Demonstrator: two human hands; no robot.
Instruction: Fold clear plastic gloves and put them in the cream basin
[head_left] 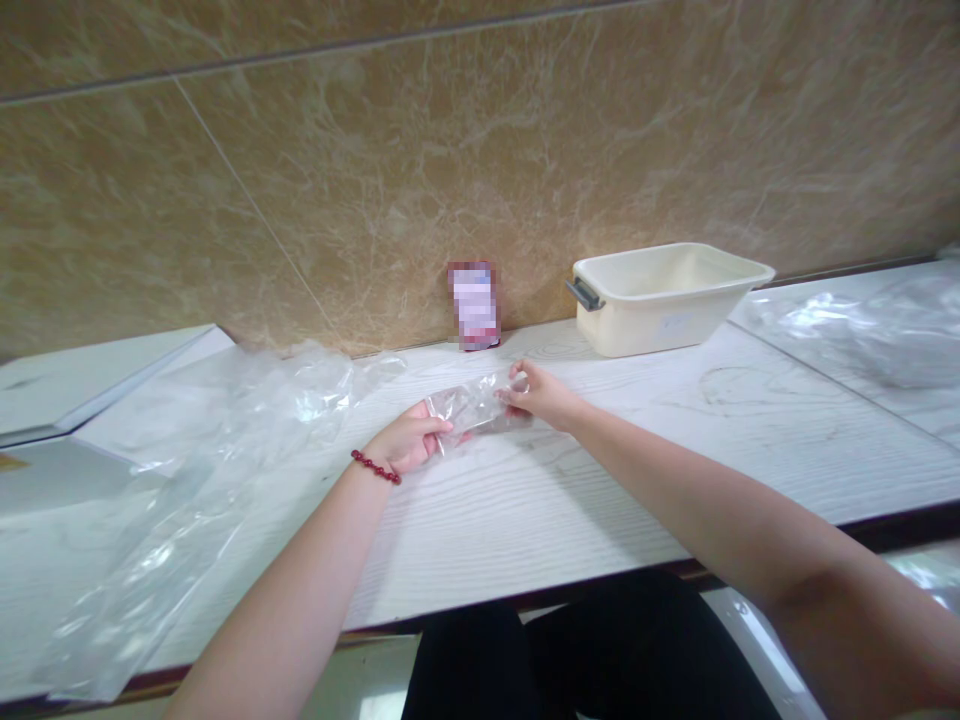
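Observation:
A small clear plastic bag (474,402) is stretched between my two hands, above the white wood-grain table (480,530). My left hand (414,436), with a dark red bead bracelet at the wrist, grips the bag's left end, thumb on top. At the other end, my right hand (541,395) pinches the plastic between thumb and fingers. Whether anything lies inside the bag, I cannot tell. Behind the hands, a phone-like upright object (475,306) with a blurred face leans against the wall.
A cream plastic bin (645,325) with a grey handle stands by the wall at right. Loose clear plastic bags (195,480) spread over the left side, near a white box (112,375). More clear plastic (877,325) lies far right. The marbled wall (375,180) bounds the table's back.

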